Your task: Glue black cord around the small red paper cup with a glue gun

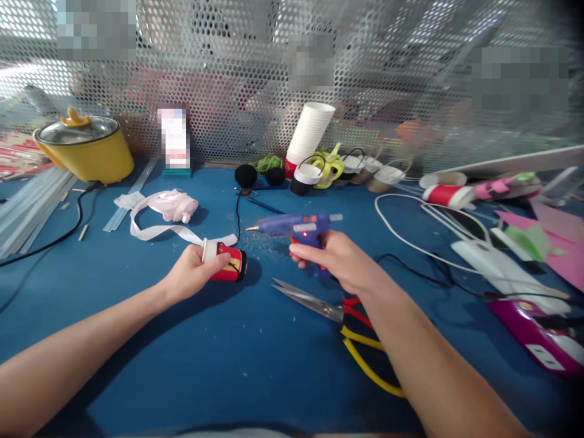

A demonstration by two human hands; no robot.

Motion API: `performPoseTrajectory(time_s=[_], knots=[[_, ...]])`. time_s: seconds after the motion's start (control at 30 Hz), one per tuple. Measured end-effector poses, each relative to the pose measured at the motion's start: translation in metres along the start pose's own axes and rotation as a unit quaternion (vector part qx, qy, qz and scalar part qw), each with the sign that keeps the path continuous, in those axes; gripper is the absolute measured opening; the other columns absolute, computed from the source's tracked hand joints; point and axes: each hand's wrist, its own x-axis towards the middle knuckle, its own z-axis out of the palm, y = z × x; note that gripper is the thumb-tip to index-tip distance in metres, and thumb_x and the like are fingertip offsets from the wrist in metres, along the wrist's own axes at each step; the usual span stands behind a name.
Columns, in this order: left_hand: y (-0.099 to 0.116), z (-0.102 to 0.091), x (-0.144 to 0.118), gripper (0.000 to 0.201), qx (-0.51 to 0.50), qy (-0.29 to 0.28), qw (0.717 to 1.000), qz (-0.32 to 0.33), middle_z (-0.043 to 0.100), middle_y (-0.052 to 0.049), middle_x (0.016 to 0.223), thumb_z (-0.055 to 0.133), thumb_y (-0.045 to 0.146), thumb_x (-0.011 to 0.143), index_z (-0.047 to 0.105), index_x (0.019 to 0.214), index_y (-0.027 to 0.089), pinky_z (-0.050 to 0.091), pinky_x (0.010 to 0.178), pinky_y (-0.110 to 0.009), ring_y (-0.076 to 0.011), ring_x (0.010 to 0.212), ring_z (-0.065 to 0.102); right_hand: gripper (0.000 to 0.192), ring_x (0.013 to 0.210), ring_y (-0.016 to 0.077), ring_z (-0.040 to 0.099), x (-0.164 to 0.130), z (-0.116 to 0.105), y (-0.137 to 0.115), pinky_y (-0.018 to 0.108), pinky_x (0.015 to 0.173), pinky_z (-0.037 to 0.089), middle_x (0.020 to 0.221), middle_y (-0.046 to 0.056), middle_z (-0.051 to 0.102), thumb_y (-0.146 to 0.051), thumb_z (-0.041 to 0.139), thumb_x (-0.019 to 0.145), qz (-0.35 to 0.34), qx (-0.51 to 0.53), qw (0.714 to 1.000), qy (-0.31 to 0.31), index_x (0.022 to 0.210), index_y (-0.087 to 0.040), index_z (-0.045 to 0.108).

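Looks like the gluing step is in hand: the blue glue gun [296,226] is gripped in the closed right hand [335,258], nozzle pointed to 9 o'clock at the small red paper cup [227,263], which is pinched on its side by the curled left hand [194,271] on the blue table [228,365]. Next, the nozzle probably needs to be brought right up to the cup, carefully. The scissors [319,307] are left untouched at 6 o'clock of the gun.
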Motion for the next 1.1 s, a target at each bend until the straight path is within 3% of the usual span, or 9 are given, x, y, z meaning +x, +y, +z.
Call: performPoseTrajectory(time_s=[0.17,0.33,0.67,1.1], knots=[[-0.003,-0.001,0.003,0.022,0.0,0.013,0.999,-0.035,0.051,0.002,0.044,0.067,0.033,0.06,0.059,0.048,0.016,0.025,0.041,-0.02,-0.0079,0.041,0.037,0.013,0.042,0.0108,0.051,-0.015,0.012,-0.014,0.025,0.043,0.043,0.052,-0.002,0.057,-0.027,0.057,0.073,-0.016,-0.055,0.998,-0.037,0.08,-0.017,0.06],[-0.007,-0.004,0.007,0.022,-0.022,0.023,0.997,-0.064,0.059,0.0,0.052,0.065,0.036,0.063,0.065,0.061,0.014,0.03,0.044,-0.02,-0.0099,0.045,0.045,0.022,0.034,0.0117,0.047,-0.026,0.016,-0.016,0.025,0.036,0.037,0.039,-0.003,0.051,-0.035,0.058,0.074,-0.024,-0.152,0.986,-0.055,0.057,-0.021,0.053],[-0.006,-0.005,0.008,0.025,-0.009,0.009,0.997,-0.075,0.062,0.0,0.058,0.062,0.038,0.066,0.065,0.069,0.013,0.034,0.049,-0.021,-0.0107,0.05,0.049,0.016,0.046,0.0124,0.051,-0.029,0.019,-0.018,0.024,0.048,0.041,0.051,-0.001,0.058,-0.027,0.054,0.075,-0.148,-0.307,0.939,-0.044,0.062,-0.018,0.058],[-0.008,-0.006,0.008,0.026,-0.019,0.009,0.998,-0.063,0.063,0.0,0.058,0.063,0.038,0.066,0.064,0.068,0.012,0.036,0.047,-0.021,-0.0108,0.05,0.051,0.017,0.045,0.0128,0.049,-0.038,0.018,-0.034,0.025,0.047,0.038,0.051,0.002,0.058,-0.018,0.05,0.076,-0.164,-0.364,0.913,-0.076,0.068,-0.018,0.065]])
